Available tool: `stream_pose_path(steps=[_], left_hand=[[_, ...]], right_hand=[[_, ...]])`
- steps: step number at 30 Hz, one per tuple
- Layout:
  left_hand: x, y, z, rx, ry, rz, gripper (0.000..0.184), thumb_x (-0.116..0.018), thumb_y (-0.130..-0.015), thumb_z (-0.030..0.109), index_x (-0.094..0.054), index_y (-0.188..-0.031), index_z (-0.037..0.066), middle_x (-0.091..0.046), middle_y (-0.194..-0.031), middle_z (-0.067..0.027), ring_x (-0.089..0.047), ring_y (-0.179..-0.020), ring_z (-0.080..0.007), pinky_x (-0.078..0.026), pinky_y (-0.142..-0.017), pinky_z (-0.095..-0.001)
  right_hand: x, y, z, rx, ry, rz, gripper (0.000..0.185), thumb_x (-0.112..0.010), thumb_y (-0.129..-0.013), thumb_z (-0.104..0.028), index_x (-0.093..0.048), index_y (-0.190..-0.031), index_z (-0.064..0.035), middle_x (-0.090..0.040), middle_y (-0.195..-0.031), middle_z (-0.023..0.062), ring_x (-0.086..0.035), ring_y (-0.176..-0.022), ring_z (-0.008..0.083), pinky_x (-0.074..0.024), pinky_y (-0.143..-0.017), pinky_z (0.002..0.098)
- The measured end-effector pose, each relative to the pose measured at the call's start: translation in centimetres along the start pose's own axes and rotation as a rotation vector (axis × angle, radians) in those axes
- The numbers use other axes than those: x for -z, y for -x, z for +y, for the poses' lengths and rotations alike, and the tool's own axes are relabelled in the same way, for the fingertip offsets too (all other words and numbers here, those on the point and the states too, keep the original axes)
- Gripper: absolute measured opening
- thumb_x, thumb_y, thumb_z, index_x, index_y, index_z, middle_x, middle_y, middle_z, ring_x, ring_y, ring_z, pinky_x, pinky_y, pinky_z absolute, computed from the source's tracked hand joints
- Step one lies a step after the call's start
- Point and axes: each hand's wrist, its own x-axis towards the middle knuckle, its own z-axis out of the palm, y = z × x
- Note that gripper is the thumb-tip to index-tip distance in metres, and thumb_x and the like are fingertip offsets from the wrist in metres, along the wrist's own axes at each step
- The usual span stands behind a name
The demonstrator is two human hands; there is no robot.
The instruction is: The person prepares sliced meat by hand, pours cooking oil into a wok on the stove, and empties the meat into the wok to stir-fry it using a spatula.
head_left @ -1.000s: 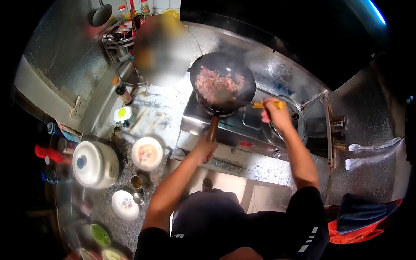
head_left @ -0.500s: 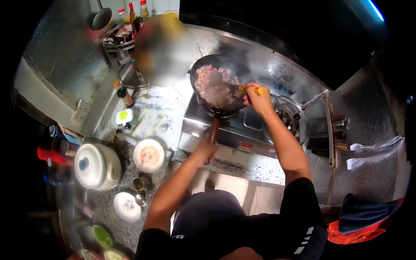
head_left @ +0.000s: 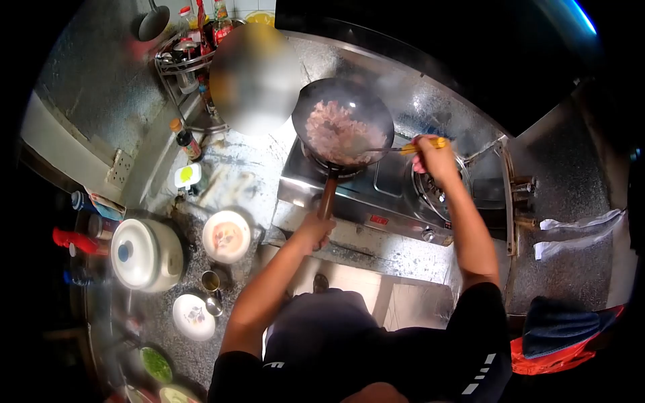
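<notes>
A dark wok sits over the left burner of the stove, with steam rising from it. Pieces of pale pink and browned meat lie across its bottom. My left hand is wrapped round the wok's brown wooden handle at the near side. My right hand grips the yellow handle of a spatula to the right of the wok. The spatula's metal shaft crosses the wok's right rim, and its blade is hidden among the meat.
The right burner lies below my right hand. On the left counter stand a white rice cooker, a bowl with reddish residue, a white plate and a dark sauce bottle. A bottle rack is behind.
My right hand has moved right, drawing the spatula toward the wok's right rim. The meat has shifted and spread toward the near right. My left hand stays on the wok's handle.
</notes>
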Motion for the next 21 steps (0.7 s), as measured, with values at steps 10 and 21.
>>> stream_pose_path(steps=[10,21], left_hand=[[0.1,-0.6,0.0,-0.023,-0.036,0.016,0.030,-0.059,-0.076,0.010,-0.045,-0.102,0.006,-0.045,-0.057,-0.0027,-0.045,-0.038,-0.0122,-0.028,-0.029,-0.0235],[1.1,-0.3,1.0,-0.003,-0.054,0.012,0.027,-0.058,-0.077,0.011,-0.044,-0.100,0.008,-0.046,-0.058,-0.0023,-0.044,-0.038,-0.0111,-0.029,-0.029,-0.0225]], right_hand=[[-5.0,-4.1,1.0,0.047,-0.238,0.056,0.021,-0.048,-0.084,-0.015,-0.059,-0.089,0.0013,-0.058,-0.058,0.0110,-0.055,-0.042,0.0173,-0.0443,-0.037,0.0266],[-4.1,-2.1,-3.7,0.154,0.209,-0.127,0.023,-0.051,-0.082,-0.018,-0.063,-0.083,0.0020,-0.055,-0.053,0.0063,-0.054,-0.042,0.0126,-0.0437,-0.039,0.0241]])
